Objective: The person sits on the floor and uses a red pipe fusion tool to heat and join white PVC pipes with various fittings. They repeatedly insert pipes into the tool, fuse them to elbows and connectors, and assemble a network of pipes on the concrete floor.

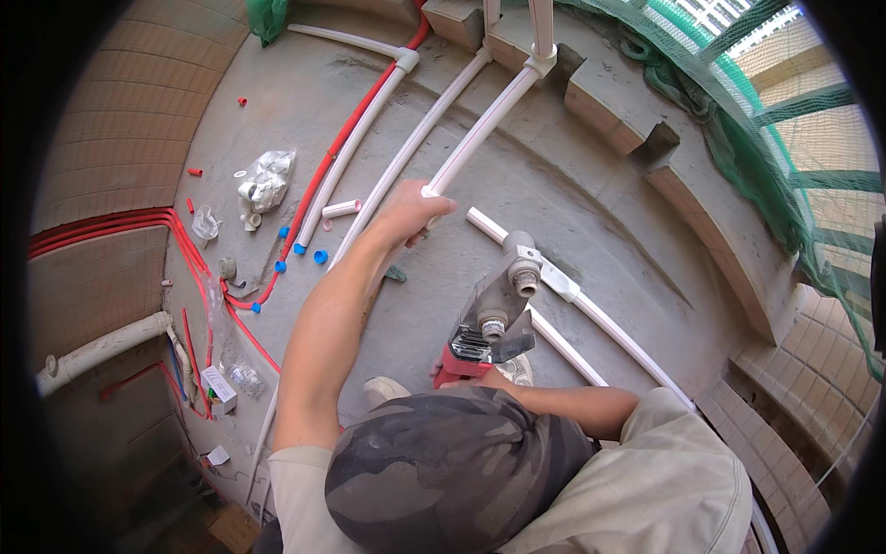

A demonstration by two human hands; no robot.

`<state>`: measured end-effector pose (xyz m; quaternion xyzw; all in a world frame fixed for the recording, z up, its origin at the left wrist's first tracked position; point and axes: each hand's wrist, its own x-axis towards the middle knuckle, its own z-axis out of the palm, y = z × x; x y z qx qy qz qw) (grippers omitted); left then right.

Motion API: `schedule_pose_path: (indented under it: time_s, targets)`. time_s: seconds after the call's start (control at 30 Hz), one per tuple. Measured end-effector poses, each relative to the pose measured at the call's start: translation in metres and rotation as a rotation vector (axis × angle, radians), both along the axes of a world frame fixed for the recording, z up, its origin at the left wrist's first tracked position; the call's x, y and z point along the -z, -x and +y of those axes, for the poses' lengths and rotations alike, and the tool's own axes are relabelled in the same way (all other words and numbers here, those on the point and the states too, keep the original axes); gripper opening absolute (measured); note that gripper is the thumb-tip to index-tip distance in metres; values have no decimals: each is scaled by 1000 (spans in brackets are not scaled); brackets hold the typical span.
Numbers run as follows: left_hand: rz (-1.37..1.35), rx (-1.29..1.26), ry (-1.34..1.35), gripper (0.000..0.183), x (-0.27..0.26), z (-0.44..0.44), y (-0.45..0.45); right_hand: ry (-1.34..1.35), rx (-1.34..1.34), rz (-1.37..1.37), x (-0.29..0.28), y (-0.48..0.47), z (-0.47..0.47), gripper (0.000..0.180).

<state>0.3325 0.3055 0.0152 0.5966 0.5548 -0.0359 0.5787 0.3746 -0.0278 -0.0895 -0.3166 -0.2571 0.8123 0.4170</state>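
My left hand point(415, 211) grips the near end of a white plastic pipe point(484, 131), around a white fitting partly hidden by my fingers. The pipe runs up to an elbow fitting point(542, 62) at the concrete steps. In my right hand point(477, 377), mostly hidden by my camouflage cap, is the red handle of a pipe fusion welder point(464, 363). Its metal heating plate carries round dies point(493, 327) and points away from me. Beyond the plate lies another white pipe point(488, 225) with a white fitting point(559, 279); whether they touch the welder, I cannot tell.
More white pipes point(422, 124) and a red conduit point(353, 128) cross the concrete floor. At left lie a bag of white fittings point(266, 183), blue caps point(320, 257) and a small box point(219, 389). Concrete steps point(609, 124) and green netting point(747, 166) border the upper right.
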Motion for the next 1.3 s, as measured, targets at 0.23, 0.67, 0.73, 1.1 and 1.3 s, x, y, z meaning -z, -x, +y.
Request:
schedule_pose_path:
  time_s: [0.23, 0.67, 0.73, 1.1, 1.3]
  targets:
    - [93, 88, 19, 32, 27, -4, 9, 74, 38, 72, -4, 7, 10, 40]
    - [536, 724, -363, 79, 72, 30, 11, 68, 159, -76, 14, 24, 15, 47]
    - [597, 786, -355, 84, 59, 31, 10, 67, 128, -163, 1, 16, 24, 43]
    - [74, 742, -952, 47, 66, 26, 26, 361, 373, -152, -56, 5, 33, 45]
    - [-238, 1115, -1154, 19, 58, -3, -4, 365, 564, -243, -111, -11, 5, 46]
